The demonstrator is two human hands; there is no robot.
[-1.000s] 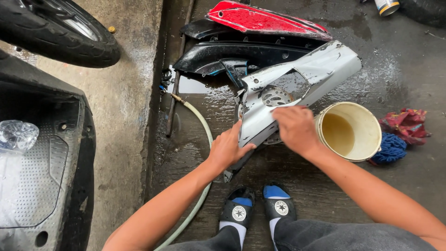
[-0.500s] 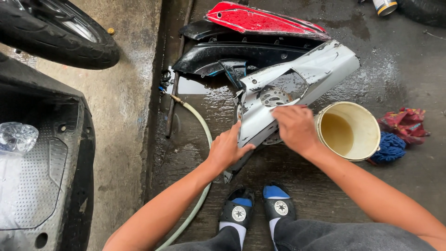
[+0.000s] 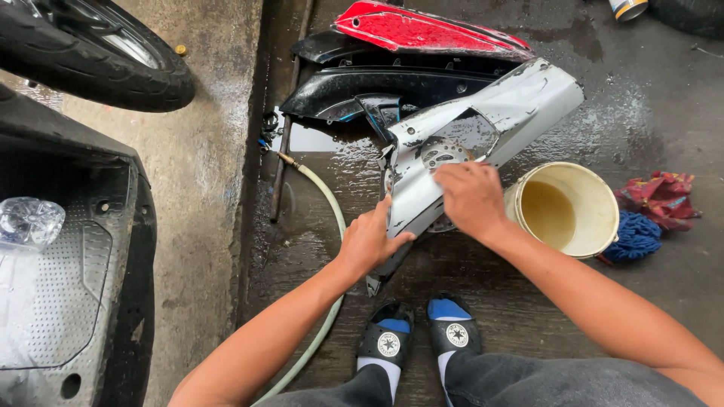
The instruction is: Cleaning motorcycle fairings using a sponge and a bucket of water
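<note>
A wet white scooter body panel stands tilted on the wet concrete in front of me. My left hand grips its lower left edge. My right hand presses with curled fingers on the panel's face, near a round opening. Whatever may lie under that palm is hidden. A cream bucket with murky water stands just right of my right hand.
A black panel and a red panel lie behind the white one. A pale hose runs down past my left arm. Blue mop strands and a red cloth lie right of the bucket. A scooter footboard and tyre fill the left.
My right hand has slid a little up and to the left along the white panel. My left hand keeps its hold on the lower edge.
</note>
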